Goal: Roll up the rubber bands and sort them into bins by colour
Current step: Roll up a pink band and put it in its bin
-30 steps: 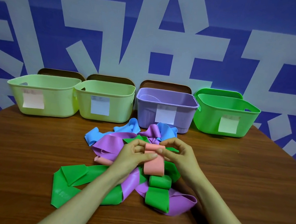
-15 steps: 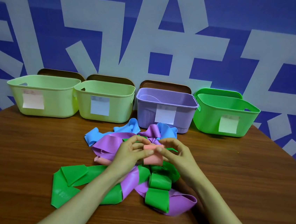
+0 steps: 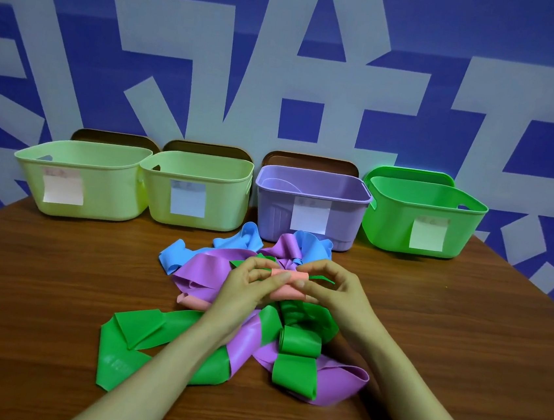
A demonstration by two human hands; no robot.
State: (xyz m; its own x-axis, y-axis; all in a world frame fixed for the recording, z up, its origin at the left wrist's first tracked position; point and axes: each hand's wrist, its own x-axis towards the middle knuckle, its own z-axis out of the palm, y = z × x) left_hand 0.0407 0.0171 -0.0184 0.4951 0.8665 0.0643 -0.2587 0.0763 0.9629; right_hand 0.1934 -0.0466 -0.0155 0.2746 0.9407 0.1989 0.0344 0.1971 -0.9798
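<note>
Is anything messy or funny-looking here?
Yes: flat blue, purple and green rubber bands lie tangled in one heap on the brown wooden table, below the left hand and right hand gripping a rolled pink band.

Four bins point(image 3: 198, 198) stand in a row at the back of the table point(image 3: 38, 287), the heap of bands point(image 3: 208, 267) just before them.

I see salmon-pink roll point(image 3: 290, 284), bright green bands point(image 3: 139, 332), lilac bands point(image 3: 209, 267), sky-blue bands point(image 3: 175, 255). Left bin point(image 3: 99, 191) pale yellow-green, second bin point(image 3: 225, 204) same shade, third bin point(image 3: 271, 216) lilac, fourth bin point(image 3: 390, 221) bright green. First note point(image 3: 63, 190) pale pink, second note point(image 3: 188, 198) pale blue, third note point(image 3: 310, 218) white, fourth note point(image 3: 427, 236) pale green. Table point(image 3: 38, 287) dark brown wood grain. Wall point(image 3: 493, 27) deep blue with pale grey blocky strokes
</note>
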